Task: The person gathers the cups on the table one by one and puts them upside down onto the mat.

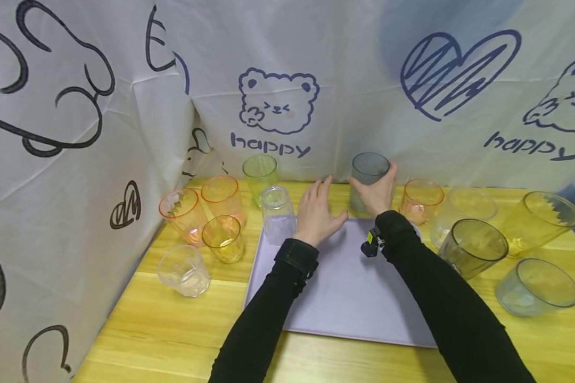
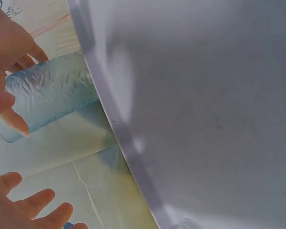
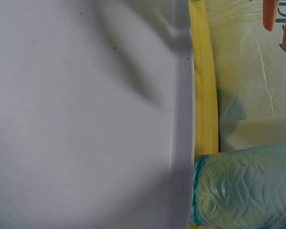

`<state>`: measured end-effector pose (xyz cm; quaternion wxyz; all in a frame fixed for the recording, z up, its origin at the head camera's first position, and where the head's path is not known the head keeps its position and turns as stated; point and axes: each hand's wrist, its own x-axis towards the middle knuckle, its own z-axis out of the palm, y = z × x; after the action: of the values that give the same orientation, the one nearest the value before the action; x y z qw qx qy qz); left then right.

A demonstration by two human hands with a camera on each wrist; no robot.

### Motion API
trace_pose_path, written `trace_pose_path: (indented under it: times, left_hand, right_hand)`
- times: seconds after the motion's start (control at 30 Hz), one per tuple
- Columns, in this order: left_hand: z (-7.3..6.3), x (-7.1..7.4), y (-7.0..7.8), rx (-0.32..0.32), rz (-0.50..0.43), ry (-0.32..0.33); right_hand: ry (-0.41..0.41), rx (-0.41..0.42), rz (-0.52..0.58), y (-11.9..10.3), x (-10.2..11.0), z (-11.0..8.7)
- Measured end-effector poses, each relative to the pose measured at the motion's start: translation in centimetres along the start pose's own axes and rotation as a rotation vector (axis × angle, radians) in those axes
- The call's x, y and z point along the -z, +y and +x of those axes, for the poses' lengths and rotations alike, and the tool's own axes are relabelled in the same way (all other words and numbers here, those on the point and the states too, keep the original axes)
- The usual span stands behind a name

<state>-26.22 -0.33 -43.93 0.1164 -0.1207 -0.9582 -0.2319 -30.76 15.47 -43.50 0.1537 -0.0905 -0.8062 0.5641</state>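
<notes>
My right hand (image 1: pixel 379 190) grips a tall blue-grey glass (image 1: pixel 359 183) near its top, thumb on one side and fingers on the other. Wavy relief covers the wall of this glass (image 2: pixel 57 88), which stands upright just behind the far edge of a pale lilac tray (image 1: pixel 350 298). Over the tray's far left part, my left hand (image 1: pixel 314 213) holds nothing, its fingers spread and its thumb apart. Close to its left side, a clear glass (image 1: pixel 278 215) stands on the tray. The left hand's fingers (image 3: pixel 269 14) also show in the right wrist view.
Left of the tray stand orange glasses (image 1: pixel 222 199), a yellow glass (image 1: pixel 223 239), a clear tumbler (image 1: pixel 191 276) and a green glass (image 1: pixel 260 173). On the right are another orange glass (image 1: pixel 419 202), a dark glass (image 1: pixel 471 250), a tall yellow glass (image 1: pixel 532 229) and a bluish one (image 1: pixel 532 292). Cloth (image 1: pixel 354 117) hangs behind.
</notes>
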Motion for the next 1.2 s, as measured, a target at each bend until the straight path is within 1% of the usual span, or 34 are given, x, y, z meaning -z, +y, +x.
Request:
trace_pose_path:
  times: [0.13,0.3,0.47,0.6,0.77,0.87,0.97,1.1,1.2]
  left_hand:
    - [-0.1,-0.1,-0.2,0.007,-0.028,-0.003]
    - [-0.4,0.2,-0.4,0.016,-0.073,0.0]
    - [-0.9,0.7,-0.4,-0.003,-0.157,0.036]
    - [-1.3,1.2,-0.2,-0.04,-0.24,0.078]
    - [-2.2,2.0,-0.1,-0.097,-0.377,0.1]
    - [-3.0,2.7,-0.2,-0.121,-0.475,0.099]
    - [-3.7,3.3,-0.3,-0.145,-0.562,0.114]
    - [-4.5,3.9,-0.4,-0.187,-0.64,0.135]
    - [-5.0,4.3,-0.4,-0.207,-0.703,0.121]
  right_hand:
    - [-0.013,-0.016,-0.008,0.1,0.0,0.0]
    - [-0.02,-0.004,-0.008,0.5,0.2,-0.2]
    - [-0.017,-0.006,0.066,0.4,0.6,-0.9]
    - [0.009,0.028,0.149,0.0,1.1,-1.6]
    - [0.004,0.04,0.279,-0.8,2.3,-3.3]
    - [-0.024,-0.001,0.383,-1.7,3.1,-4.7]
    - [-0.06,-0.054,0.5,-2.6,3.8,-6.1]
    - [-0.104,-0.111,0.675,-3.7,4.5,-8.0]
    - [-0.132,-0.145,0.791,-4.2,4.9,-9.6]
